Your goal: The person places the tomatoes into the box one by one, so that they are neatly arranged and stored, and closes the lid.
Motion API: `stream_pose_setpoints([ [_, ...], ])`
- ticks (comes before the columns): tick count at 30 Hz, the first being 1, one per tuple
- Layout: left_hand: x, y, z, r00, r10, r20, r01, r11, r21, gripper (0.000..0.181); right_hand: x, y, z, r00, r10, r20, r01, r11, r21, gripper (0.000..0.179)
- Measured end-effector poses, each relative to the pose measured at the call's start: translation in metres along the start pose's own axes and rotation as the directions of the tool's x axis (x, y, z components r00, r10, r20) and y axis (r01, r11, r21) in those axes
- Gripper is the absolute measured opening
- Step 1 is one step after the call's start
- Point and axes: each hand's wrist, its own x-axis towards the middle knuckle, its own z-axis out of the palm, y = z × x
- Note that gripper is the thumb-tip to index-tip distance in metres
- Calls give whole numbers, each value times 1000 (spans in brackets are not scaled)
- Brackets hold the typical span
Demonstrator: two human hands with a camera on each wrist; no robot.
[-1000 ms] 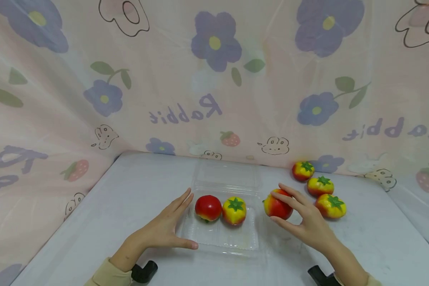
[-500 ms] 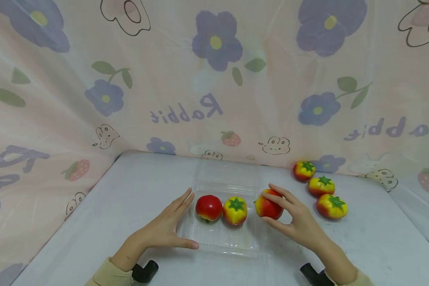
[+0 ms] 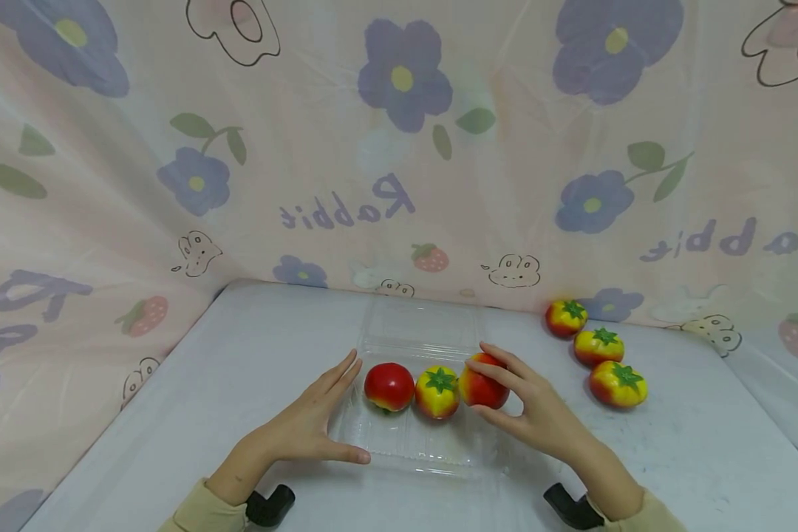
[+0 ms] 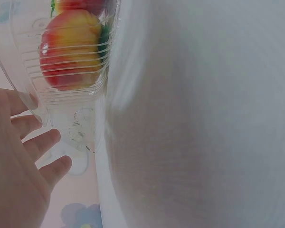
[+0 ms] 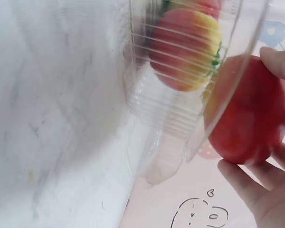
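Head view: one clear plastic box (image 3: 412, 443), lower centre, lid (image 3: 419, 325) laid back, on a white table (image 3: 259, 355); inside, one red fruit (image 3: 389, 386) and one yellow fruit (image 3: 437, 391) with green top, side by side. Left hand (image 3: 309, 425), left of the box, fingers straight, thumb spread wide, holding nothing. Right hand (image 3: 539, 410), right of centre, thumb and fingers round a red-and-yellow fruit (image 3: 487, 388) at the box's right side, beside the yellow fruit. Three further fruits (image 3: 598, 347) in a slanting row, right of frame; printed pink cloth (image 3: 505, 162) behind. Left wrist view: left hand, lower left, fingers slightly apart, near the box at upper left; contact cannot be told. Right wrist view: red-and-yellow fruit at right, gripped between thumb and fingers, its left edge behind the box's clear rim.
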Motion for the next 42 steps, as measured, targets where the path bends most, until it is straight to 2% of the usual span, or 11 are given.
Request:
stream_pose_setpoints([
  [8,0,0,1,1000,-3,0,3,1000,-5,120,5,-3,4,997,-1,72,0,1000,6,59],
  [13,0,2,0,1000,-6,2,6,1000,-4,121,5,-3,5,998,-12,67,12,1000,2,59],
  [22,-1,2,-1,1000,13,-5,-13,1000,-6,120,2,-2,5,999,8,54,-9,1000,21,50],
  [34,-2,1,-1,1000,24,-15,-24,1000,-1,120,7,4,8,999,-36,33,35,999,28,48],
  [42,-2,0,0,1000,19,-6,-19,1000,-4,119,7,6,10,999,8,43,-11,998,66,50],
])
